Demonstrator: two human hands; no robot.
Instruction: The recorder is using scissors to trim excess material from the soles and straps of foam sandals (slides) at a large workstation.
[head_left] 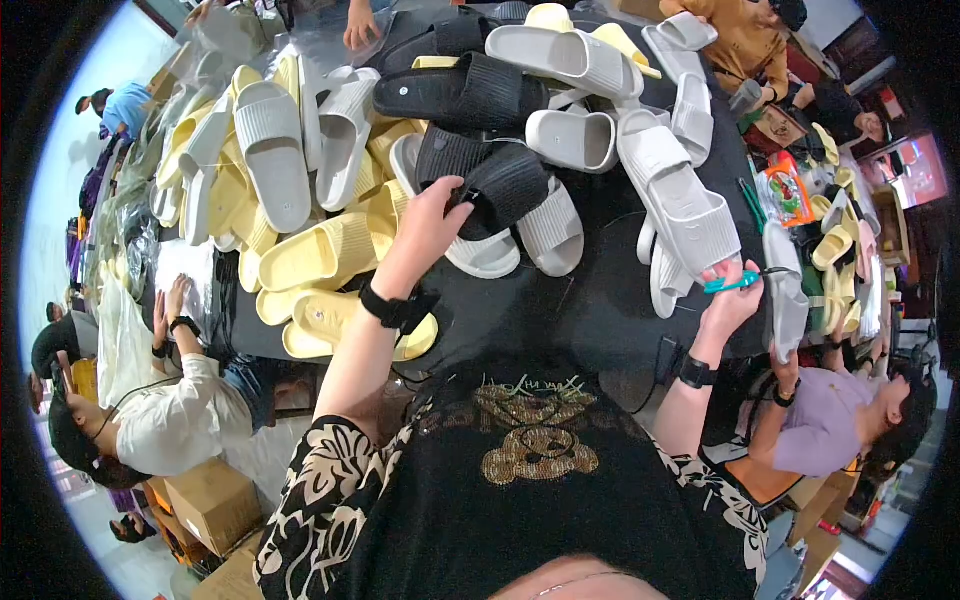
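My left hand (432, 222) is closed on the edge of a black slide sandal (512, 190) with a ribbed strap. That sandal lies over another black one and a pair of light grey slides (555, 235). In my right hand (735, 300) is a small teal tool (732, 284) with a thin dark tip; its exact kind is hard to make out. The hand is just below the toe of a pale grey slide (690, 205), one of several stacked there. Close to my left forearm lie yellow slides (318, 252).
A black-topped table (590, 320) carries heaps of grey, yellow and black slides. Clear plastic bags (125, 250) lie at the left. People sit close on both sides, one in white (185, 420), one in lilac (825, 420). Across the table, another person's hand (361, 25) shows.
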